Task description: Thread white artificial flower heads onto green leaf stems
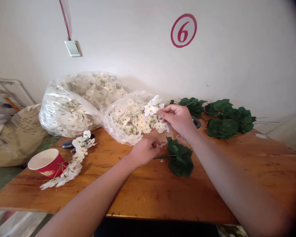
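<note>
My right hand [179,118] pinches a white artificial flower [151,109] with a yellow centre, held above the mouth of a clear plastic bag [120,136] full of similar blooms. Lower and to the left, my left hand [146,151] has its fingers closed on the stem end of a green artificial leaf bunch [180,159]. The leaves point right, low over the wooden table [143,191]. My left fingertips are partly hidden, and the two hands are apart.
Another bag of white flowers [69,115] lies behind at the left. A red paper cup [49,164] stands beside a flower spray [75,164] and a dark tool handle [67,144]. More leaf bunches [224,120] lie at the back right against the wall.
</note>
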The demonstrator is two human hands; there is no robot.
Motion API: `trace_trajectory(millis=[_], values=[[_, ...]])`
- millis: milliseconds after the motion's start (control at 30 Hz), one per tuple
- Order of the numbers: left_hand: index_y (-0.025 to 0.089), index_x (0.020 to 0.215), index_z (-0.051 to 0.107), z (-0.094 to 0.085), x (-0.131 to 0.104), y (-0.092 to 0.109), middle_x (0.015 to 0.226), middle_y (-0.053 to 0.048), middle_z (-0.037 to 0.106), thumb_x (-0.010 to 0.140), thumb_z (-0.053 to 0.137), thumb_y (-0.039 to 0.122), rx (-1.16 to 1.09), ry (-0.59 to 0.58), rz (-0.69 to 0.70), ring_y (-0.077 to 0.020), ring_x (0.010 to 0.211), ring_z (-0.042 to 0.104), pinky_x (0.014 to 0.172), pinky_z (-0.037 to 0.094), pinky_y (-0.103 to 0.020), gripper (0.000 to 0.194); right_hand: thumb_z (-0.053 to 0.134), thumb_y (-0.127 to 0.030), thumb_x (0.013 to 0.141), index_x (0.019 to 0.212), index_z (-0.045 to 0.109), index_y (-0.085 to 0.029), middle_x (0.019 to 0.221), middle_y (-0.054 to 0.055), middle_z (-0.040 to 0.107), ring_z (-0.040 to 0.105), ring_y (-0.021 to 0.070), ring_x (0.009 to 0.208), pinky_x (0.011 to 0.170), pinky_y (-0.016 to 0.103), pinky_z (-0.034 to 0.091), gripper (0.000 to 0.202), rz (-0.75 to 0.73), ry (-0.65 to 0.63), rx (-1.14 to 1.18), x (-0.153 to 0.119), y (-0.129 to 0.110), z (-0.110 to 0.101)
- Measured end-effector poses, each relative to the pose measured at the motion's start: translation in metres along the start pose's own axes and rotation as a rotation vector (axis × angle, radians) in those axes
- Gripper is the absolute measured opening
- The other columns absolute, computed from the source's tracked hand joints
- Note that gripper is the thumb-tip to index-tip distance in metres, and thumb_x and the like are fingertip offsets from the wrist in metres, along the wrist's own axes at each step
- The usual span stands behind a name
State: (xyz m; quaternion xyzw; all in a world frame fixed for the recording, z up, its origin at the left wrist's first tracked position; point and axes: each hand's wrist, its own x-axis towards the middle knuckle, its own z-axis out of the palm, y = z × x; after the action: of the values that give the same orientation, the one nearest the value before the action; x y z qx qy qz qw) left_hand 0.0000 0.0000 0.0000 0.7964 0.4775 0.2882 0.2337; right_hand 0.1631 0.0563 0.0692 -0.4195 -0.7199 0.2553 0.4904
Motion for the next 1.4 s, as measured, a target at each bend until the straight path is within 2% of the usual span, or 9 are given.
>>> trace_trajectory(millis=[100,267,600,733,933,1133,1233,1300,1400], values=[[0.015,0.111,0.062,0.000,0.005,0.001,0.087,-0.005,0.068,0.082,0.055,0.033,-0.400,0.032,-0.042,-0.0154,0.074,0.060,0.066,0.047,-0.027,0.036,0.069,-0.049,0.074,0.083,0.072,-0.017,0.072,0.006,0.069,0.061,0.0156,0.063,0.058,0.028,0.047,0.033,0.072,-0.118,0.112,-0.022,-0.012,0.007],[0.014,0.099,0.064,-0.003,0.009,0.003,0.107,-0.006,0.068,0.069,0.057,0.018,-0.759,0.124,-0.009,-0.0204,0.102,0.061,0.092,0.049,-0.035,0.031,0.067,-0.034,0.076,0.074,0.073,-0.018,0.074,0.004,0.072,0.064,0.0173,0.067,0.059,0.027,0.045,0.017,0.132,-0.202,-0.002,-0.055,-0.004,0.018],[0.015,0.102,0.064,0.004,0.009,-0.001,0.114,-0.009,0.069,0.057,0.074,0.018,-0.835,0.072,-0.033,-0.0255,0.108,0.062,0.097,0.049,-0.039,0.046,0.057,-0.013,0.078,0.074,0.071,-0.019,0.087,0.006,0.070,0.063,0.0197,0.079,0.068,0.028,0.043,0.016,-0.173,-0.201,-0.271,-0.066,0.025,0.015],[0.015,0.117,0.061,0.003,0.008,-0.004,0.125,-0.011,0.064,0.065,0.076,0.032,-0.790,0.084,0.001,-0.0259,0.114,0.060,0.099,0.048,-0.039,0.057,0.057,-0.011,0.075,0.073,0.070,-0.019,0.082,0.004,0.070,0.061,0.0175,0.073,0.063,0.026,0.042,0.015,-0.115,-0.294,-0.219,-0.064,0.030,0.011],[0.014,0.109,0.066,0.005,0.007,-0.001,0.119,-0.009,0.068,0.074,0.071,0.033,-0.591,0.201,0.040,-0.0254,0.111,0.062,0.099,0.048,-0.038,0.041,0.060,-0.017,0.078,0.062,0.065,-0.017,0.071,0.004,0.068,0.058,0.0160,0.066,0.063,0.028,0.040,0.016,-0.098,-0.277,-0.286,-0.067,0.028,0.016],[0.013,0.106,0.067,-0.001,0.008,-0.002,0.114,-0.010,0.070,0.083,0.061,0.027,-0.479,0.426,0.134,-0.0237,0.105,0.064,0.093,0.050,-0.036,0.028,0.067,-0.045,0.078,0.100,0.065,-0.021,0.092,0.005,0.067,0.061,0.0170,0.078,0.067,0.029,0.047,0.033,0.119,-0.288,0.154,-0.056,0.036,-0.002],[0.014,0.090,0.069,-0.006,0.006,-0.002,0.094,-0.007,0.073,0.080,0.063,0.024,-0.246,0.374,0.205,-0.0211,0.087,0.066,0.080,0.052,-0.031,0.015,0.074,-0.046,0.071,0.125,0.050,-0.025,0.097,0.004,0.064,0.060,0.0153,0.076,0.065,0.028,0.048,0.062,0.081,-0.300,0.224,-0.056,0.034,-0.010],[0.014,0.080,0.067,-0.005,0.006,-0.003,0.083,-0.005,0.072,0.080,0.061,0.019,-0.094,0.294,0.245,-0.0183,0.076,0.065,0.072,0.050,-0.028,0.008,0.079,-0.045,0.066,0.133,0.044,-0.029,0.101,0.004,0.064,0.060,0.0161,0.077,0.065,0.028,0.047,0.077,-0.014,-0.342,0.078,-0.061,0.026,-0.010],[0.013,0.073,0.064,0.000,0.006,-0.006,0.074,-0.005,0.068,0.078,0.060,0.016,0.041,0.190,0.257,-0.0160,0.068,0.061,0.064,0.046,-0.026,0.006,0.079,-0.046,0.065,0.128,0.053,-0.029,0.109,0.006,0.065,0.060,0.0222,0.090,0.074,0.032,0.047,0.071,-0.155,-0.323,-0.261,-0.072,0.015,-0.003]])
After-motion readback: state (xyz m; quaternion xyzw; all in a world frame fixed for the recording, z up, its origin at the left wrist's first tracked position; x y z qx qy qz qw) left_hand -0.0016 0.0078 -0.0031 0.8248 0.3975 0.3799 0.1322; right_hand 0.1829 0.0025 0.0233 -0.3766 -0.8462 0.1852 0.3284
